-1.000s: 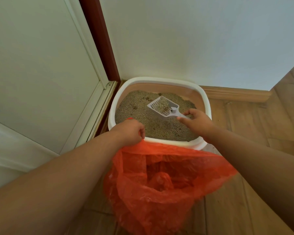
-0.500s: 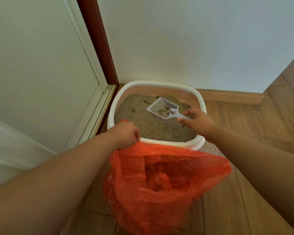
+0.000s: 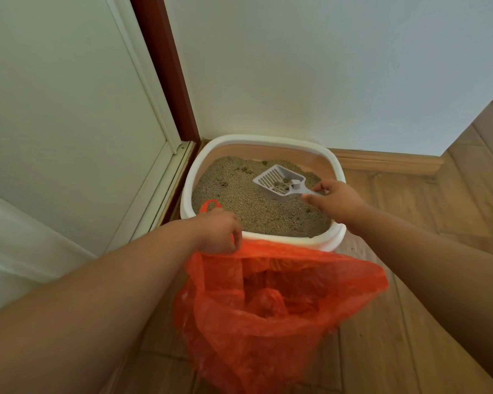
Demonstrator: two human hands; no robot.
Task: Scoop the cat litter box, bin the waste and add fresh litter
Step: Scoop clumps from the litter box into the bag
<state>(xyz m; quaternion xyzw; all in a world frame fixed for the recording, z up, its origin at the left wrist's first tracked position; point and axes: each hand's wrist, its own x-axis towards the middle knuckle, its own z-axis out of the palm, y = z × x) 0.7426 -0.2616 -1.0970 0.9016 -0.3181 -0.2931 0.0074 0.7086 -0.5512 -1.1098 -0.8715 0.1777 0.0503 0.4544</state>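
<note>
A white-rimmed litter box [image 3: 271,138] stands in the room corner, filled with tan litter [image 3: 239,191]. My right hand [image 3: 335,199] grips the handle of a grey slotted scoop [image 3: 278,180] held above the litter, with a few dark clumps lying in it near the handle end. My left hand [image 3: 219,230] grips the rim of an orange plastic bag [image 3: 268,305], which hangs open just in front of the box. One bag handle loop sticks up behind my left hand. Some crumpled orange plastic lies inside the bag.
A white wall [image 3: 325,66] rises behind the box and a white door with a dark red frame [image 3: 165,69] flanks it on the left. Wooden floor [image 3: 404,206] and a wooden skirting board [image 3: 387,162] lie to the right.
The loose litter has sifted out of the scoop, leaving a few dark clumps. The scoop has shifted slightly right and back. My left hand still holds the bag in front of the box.
</note>
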